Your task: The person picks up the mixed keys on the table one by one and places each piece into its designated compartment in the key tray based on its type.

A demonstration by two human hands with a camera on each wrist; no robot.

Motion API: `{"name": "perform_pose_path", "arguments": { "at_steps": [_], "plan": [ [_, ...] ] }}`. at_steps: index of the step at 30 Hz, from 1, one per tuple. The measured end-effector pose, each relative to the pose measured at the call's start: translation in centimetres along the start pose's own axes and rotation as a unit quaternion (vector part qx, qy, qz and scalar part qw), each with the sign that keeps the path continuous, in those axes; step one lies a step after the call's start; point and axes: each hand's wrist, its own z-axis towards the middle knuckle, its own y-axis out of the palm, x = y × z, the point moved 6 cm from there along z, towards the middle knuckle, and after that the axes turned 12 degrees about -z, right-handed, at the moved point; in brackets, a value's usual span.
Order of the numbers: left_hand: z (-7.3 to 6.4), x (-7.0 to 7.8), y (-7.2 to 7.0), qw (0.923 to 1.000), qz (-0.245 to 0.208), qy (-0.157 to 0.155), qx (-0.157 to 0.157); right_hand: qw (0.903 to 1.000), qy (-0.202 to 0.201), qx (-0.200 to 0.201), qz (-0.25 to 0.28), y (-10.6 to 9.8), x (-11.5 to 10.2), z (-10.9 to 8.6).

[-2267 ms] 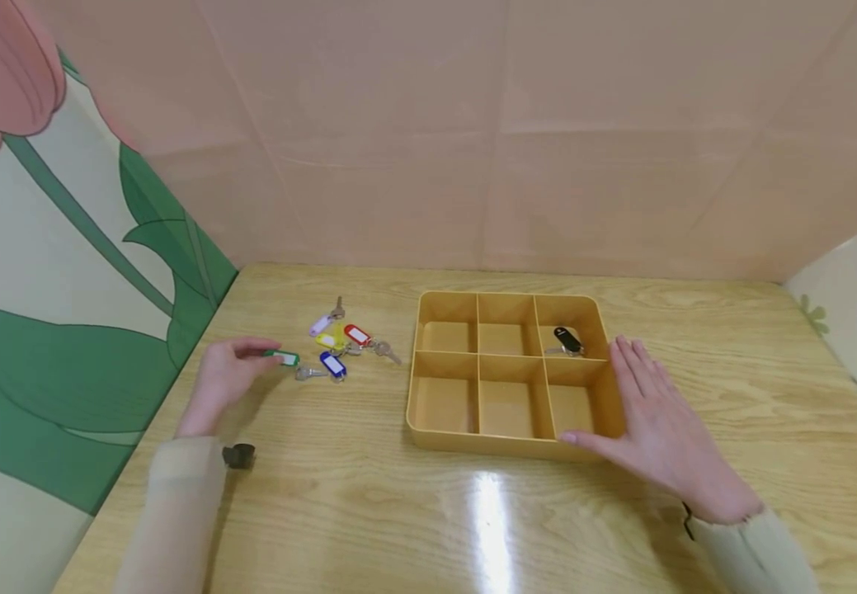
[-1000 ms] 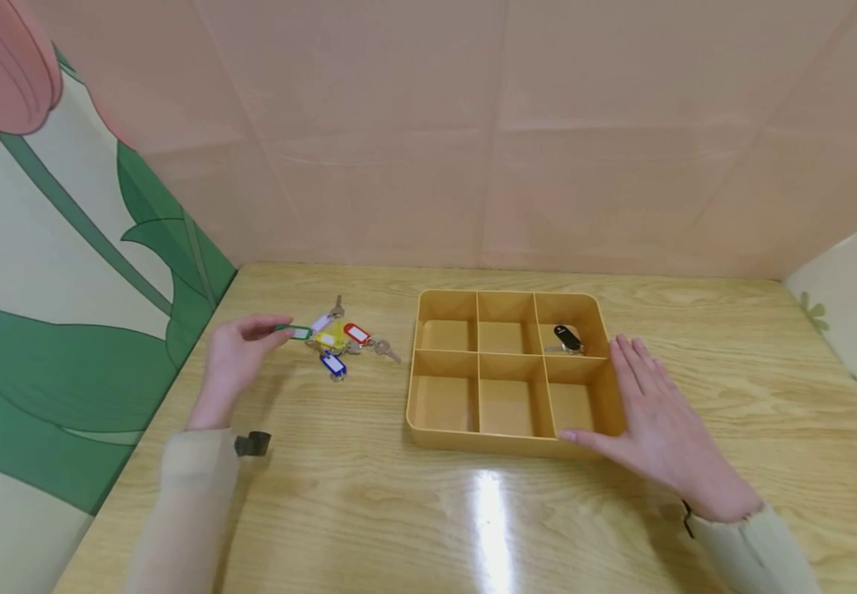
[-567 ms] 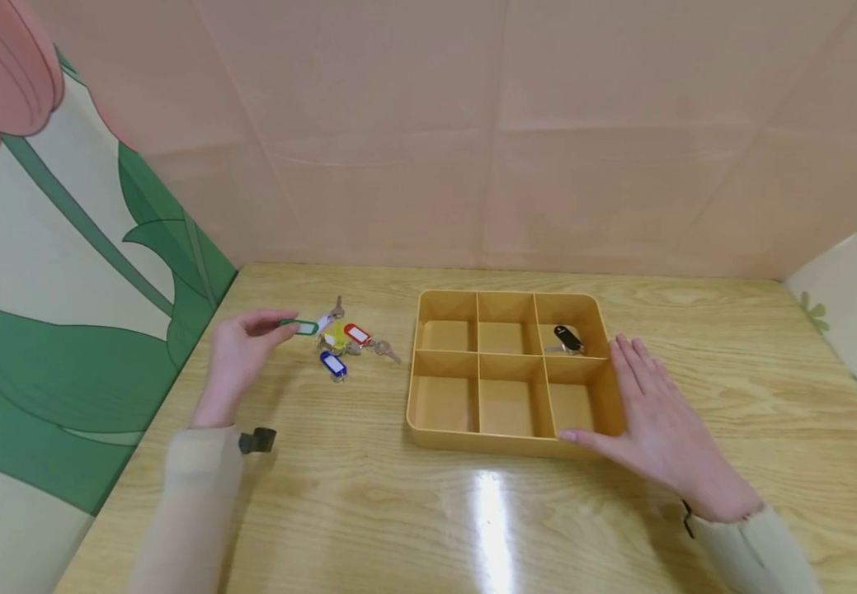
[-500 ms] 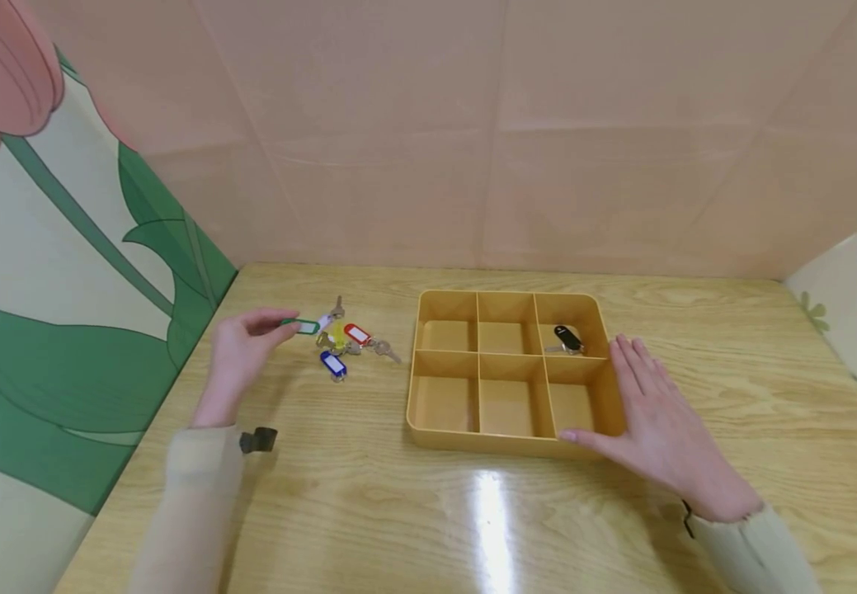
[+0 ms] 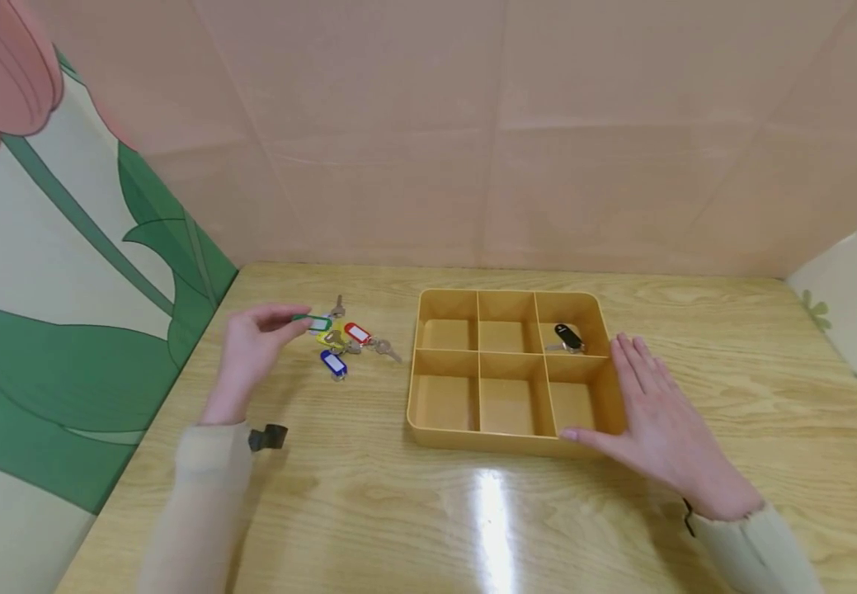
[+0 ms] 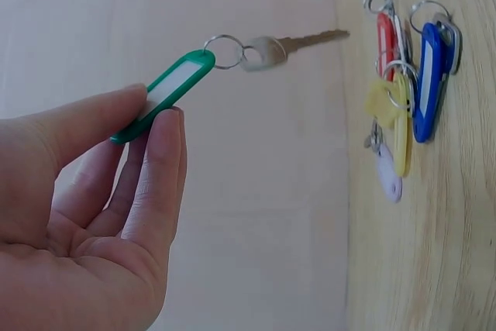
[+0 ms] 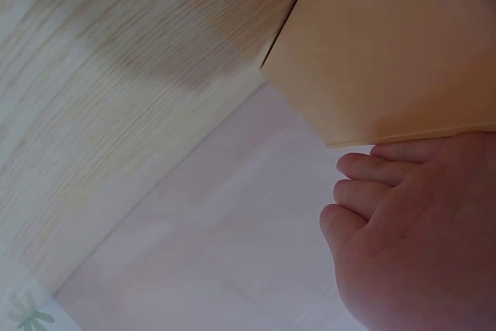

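My left hand (image 5: 253,351) pinches a green key tag (image 6: 167,97) between thumb and fingers, lifted above the table. From its ring dangles a key (image 6: 267,52). Below and beside it lie a blue key tag (image 5: 334,363), a red key tag (image 5: 357,333), a yellow key tag (image 6: 401,125) and a lilac key tag (image 6: 388,172), most with keys visible. My right hand (image 5: 666,421) rests against the right side of a tan six-compartment box (image 5: 517,444), fingers straight along the wall and thumb on the front rim. A black key tag (image 5: 567,338) with a key lies in the back right compartment.
The box stands on a wood-grain table (image 5: 354,495), right of the tags. A pink wall covering (image 5: 487,148) rises behind the table, and a flower-patterned panel (image 5: 87,330) stands at the left.
My left hand has lifted the green key tag with its key and carried it right and away from me, over the other tags. My right hand and the box have stayed put.
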Motion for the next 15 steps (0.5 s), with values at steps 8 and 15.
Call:
{"name": "perform_pose_path", "arguments": {
  "at_steps": [8, 15],
  "plan": [
    [0.1, 0.4, 0.9, 0.9998, -0.014, 0.0, -0.011, 1.0, 0.0, -0.001, 0.0, 0.0, 0.0, 0.0],
    [0.1, 1.3, 1.6, 0.9993, -0.033, -0.005, -0.014, 1.0, -0.001, 0.0, -0.002, 0.0, 0.0, 0.0]
  ]
}}
